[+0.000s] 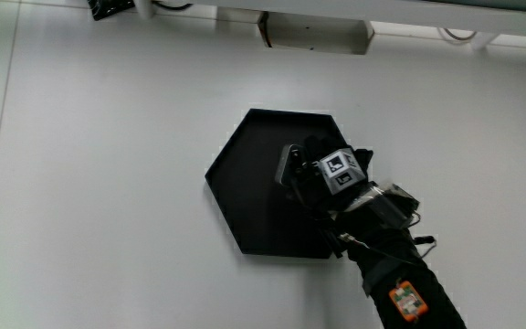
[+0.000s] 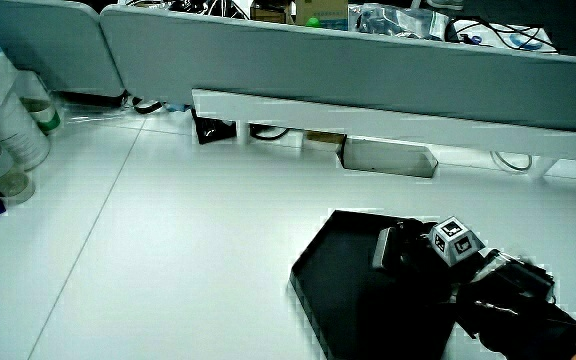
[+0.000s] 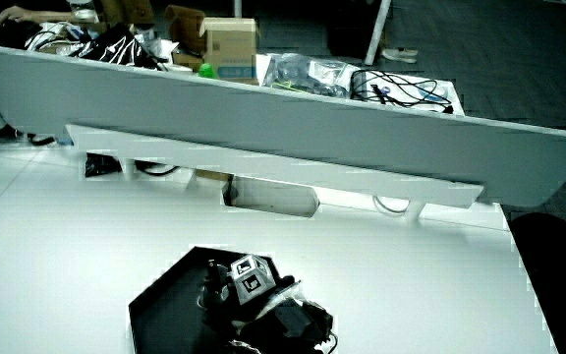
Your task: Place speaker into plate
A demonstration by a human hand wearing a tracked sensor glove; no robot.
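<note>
A black hexagonal plate point(image 1: 245, 183) lies flat on the white table, and both side views show it too point(image 2: 338, 280) point(image 3: 170, 295). The gloved hand point(image 1: 316, 183) reaches over the plate from the person's side, its patterned cube facing up. Its fingers curl around a small dark speaker with a grey face point(image 1: 288, 164), which sits low over the plate's inner surface. In the side views the speaker point(image 2: 388, 247) point(image 3: 214, 280) pokes out from the hand point(image 2: 423, 255) point(image 3: 254, 295). I cannot tell whether the speaker rests on the plate.
A low grey partition point(image 2: 348, 60) closes off the table, with a white box point(image 1: 318, 35) at its foot. Bottles and containers point(image 2: 8, 130) stand at the table's edge in a side view. Cables lie under the partition point(image 2: 218, 128).
</note>
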